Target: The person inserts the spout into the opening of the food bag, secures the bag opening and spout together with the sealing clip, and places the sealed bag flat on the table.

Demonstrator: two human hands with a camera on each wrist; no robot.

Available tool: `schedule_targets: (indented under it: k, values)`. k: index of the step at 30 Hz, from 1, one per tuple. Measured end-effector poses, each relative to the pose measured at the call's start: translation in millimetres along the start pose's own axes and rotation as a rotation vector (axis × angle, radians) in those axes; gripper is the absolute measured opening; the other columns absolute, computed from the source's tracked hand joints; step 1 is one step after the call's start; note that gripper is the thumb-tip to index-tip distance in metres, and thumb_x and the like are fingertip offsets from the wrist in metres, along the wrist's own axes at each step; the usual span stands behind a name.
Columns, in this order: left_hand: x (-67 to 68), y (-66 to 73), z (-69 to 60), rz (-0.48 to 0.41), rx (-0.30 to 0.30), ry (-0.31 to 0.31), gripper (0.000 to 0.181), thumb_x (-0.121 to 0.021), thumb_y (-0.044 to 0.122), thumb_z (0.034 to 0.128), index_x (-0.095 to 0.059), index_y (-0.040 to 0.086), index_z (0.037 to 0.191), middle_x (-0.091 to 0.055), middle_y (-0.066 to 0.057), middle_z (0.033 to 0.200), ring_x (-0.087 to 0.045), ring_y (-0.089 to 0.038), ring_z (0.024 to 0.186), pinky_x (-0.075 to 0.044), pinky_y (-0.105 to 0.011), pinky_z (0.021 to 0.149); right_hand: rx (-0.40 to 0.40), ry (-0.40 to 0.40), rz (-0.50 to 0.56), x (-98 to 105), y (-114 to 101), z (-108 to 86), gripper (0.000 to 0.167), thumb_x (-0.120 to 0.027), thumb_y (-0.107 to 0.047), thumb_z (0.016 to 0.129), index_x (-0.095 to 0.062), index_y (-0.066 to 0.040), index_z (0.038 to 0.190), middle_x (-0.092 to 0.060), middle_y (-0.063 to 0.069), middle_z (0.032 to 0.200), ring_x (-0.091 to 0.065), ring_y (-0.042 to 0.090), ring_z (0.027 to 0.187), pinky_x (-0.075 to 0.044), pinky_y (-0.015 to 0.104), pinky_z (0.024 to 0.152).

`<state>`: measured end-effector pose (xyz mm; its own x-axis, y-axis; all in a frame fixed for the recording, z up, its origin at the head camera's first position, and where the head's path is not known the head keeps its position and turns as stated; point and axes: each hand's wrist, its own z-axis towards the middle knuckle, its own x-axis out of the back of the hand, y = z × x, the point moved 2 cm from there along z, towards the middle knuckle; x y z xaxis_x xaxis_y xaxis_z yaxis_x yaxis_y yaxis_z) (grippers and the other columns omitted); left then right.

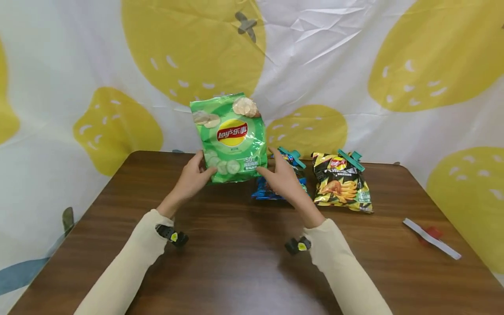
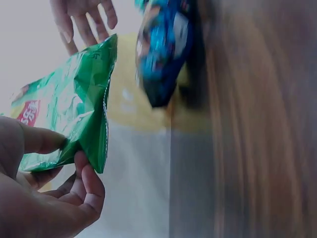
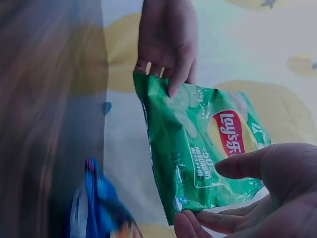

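A green bag of potato chips (image 1: 235, 148) is held up above the table, its printed front towards the head view. My left hand (image 1: 193, 175) pinches its lower left corner, thumb in front and fingers behind, as the left wrist view shows. At the lower right corner is my right hand (image 1: 281, 175), with the thumb (image 3: 242, 164) over the front and the fingers beneath. Behind the right hand stands a blue chip bag (image 1: 267, 190), partly hidden, with a teal clip (image 1: 292, 156) on top. To its right, a black and yellow chip bag (image 1: 340, 186) carries another teal clip (image 1: 351, 159).
On the right of the brown table (image 1: 220, 262) lie a white strip (image 1: 431, 238) and a red object (image 1: 432, 232), partly covered by the strip. A hanging cloth with yellow fruit prints (image 1: 197, 43) rises behind the table's far edge.
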<state>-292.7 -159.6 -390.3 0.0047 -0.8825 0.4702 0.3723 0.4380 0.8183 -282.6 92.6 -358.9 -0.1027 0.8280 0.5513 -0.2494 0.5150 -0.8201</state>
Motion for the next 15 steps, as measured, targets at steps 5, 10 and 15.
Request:
schedule_targets:
  k: [5, 10, 15]
  values:
    - [-26.8, 21.4, -26.6, -0.002, -0.056, -0.085, 0.037, -0.056, 0.017, 0.1018, -0.047, 0.01, 0.137, -0.059, -0.01, 0.092, -0.051, -0.021, 0.069, -0.045, -0.032, 0.062, 0.022, -0.034, -0.1, 28, 15, -48.1, 0.071, -0.059, -0.031, 0.099, -0.023, -0.013, 0.158, -0.052, 0.019, 0.143, -0.057, 0.033, 0.12, -0.05, 0.049, 0.091]
    - [-57.0, 31.4, -52.5, -0.02, -0.104, -0.188, 0.045, -0.057, 0.015, 0.1019, -0.043, 0.009, 0.145, -0.064, -0.01, 0.104, -0.055, -0.017, 0.073, -0.049, -0.03, 0.065, 0.025, -0.087, -0.094, 46, 38, -96.8, 0.062, -0.06, -0.027, 0.101, -0.029, -0.007, 0.151, -0.055, 0.022, 0.137, -0.056, 0.035, 0.123, -0.049, 0.052, 0.096]
    - [-78.9, 36.6, -75.8, -0.037, -0.186, -0.294, 0.048, -0.06, 0.01, 0.0996, -0.043, 0.005, 0.144, -0.067, -0.01, 0.108, -0.061, -0.012, 0.082, -0.053, -0.027, 0.07, 0.027, -0.112, -0.038, 52, 57, -138.1, 0.052, -0.062, -0.02, 0.099, -0.038, -0.007, 0.143, -0.062, 0.017, 0.128, -0.061, 0.03, 0.115, -0.052, 0.042, 0.092]
